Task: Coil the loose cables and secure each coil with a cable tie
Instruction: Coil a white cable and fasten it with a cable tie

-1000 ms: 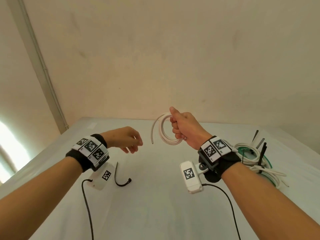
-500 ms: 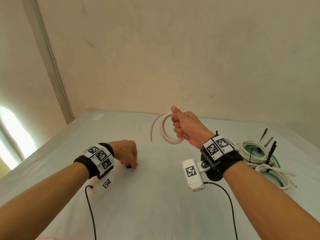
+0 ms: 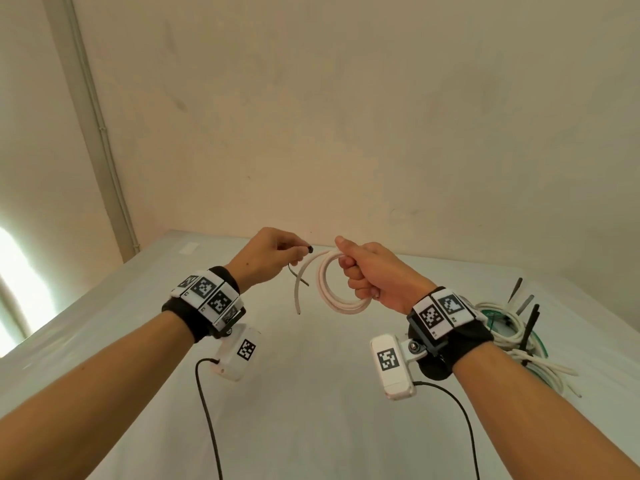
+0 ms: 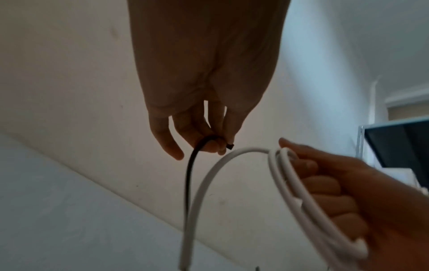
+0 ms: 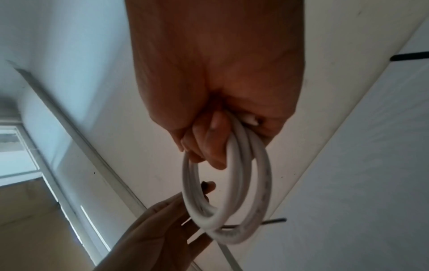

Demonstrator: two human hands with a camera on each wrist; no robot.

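The round coil of smooth white plastic cable (image 3: 341,289) hangs above the pale table (image 3: 311,393), one loose end arcing left; right hand (image 3: 372,273) fisted around its loops. Just left of the coil, left hand (image 3: 265,259) pinches a thin black cable tie (image 4: 189,176), tail dangling.

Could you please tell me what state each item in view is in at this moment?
White round cable coil: coiled, lifted off the table, untied, one end hanging free.
Thin black plastic cable tie: unfastened, hanging beside the coil.
Left hand: pinches the tie near its head.
Right hand: grips the coil's loops.
Heap of white and green cables: on the white table, black ties sticking up; fastening unclear.
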